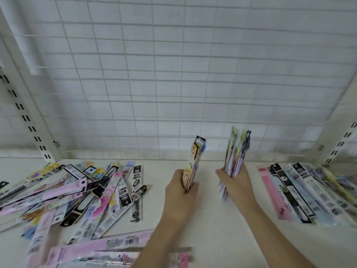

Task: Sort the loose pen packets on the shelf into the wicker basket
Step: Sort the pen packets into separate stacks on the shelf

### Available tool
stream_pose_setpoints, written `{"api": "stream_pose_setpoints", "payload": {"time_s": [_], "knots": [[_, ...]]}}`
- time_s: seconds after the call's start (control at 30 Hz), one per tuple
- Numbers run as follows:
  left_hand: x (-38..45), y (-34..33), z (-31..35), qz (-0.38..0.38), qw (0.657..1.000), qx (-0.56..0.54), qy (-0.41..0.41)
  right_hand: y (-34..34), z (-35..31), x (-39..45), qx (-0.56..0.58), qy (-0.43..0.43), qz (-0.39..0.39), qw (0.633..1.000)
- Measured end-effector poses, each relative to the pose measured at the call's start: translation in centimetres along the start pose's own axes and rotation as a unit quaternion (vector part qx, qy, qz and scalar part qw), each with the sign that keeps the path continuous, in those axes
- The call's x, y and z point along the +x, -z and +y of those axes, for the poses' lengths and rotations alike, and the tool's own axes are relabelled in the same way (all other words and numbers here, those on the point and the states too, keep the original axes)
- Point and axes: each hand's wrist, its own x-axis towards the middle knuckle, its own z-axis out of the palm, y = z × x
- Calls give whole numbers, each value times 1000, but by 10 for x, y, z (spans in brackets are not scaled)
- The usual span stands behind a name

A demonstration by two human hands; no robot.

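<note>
White shelf (208,219), both hands gripping upright packets, packet print blurred

I am seeing my left hand (180,187) gripping an upright bundle of pen packets (194,163), my right hand (234,182) gripping another bundle (236,151) just beside it; loose packets (77,194) are lying left of both hands, a neater row (301,192) right.
</note>
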Motion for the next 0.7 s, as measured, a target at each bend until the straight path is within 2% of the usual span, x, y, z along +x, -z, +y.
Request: {"api": "stream_pose_setpoints", "payload": {"time_s": [0.13,0.27,0.43,0.53,0.7], "knots": [[6,-10,-4,59,997,43,32,2,1,6,-30,20,-119,992],[9,-22,10,80,989,56,109,23,-4,15,-50,11,-142,988],[-6,-73,37,-5,982,47,180,90,-9,30,-165,-8,-175,971],[-14,-117,51,-58,981,59,177,134,-8,36,-199,-38,-178,963],[-10,-175,70,-108,973,122,166,195,1,46,-248,-97,-183,946]]}}
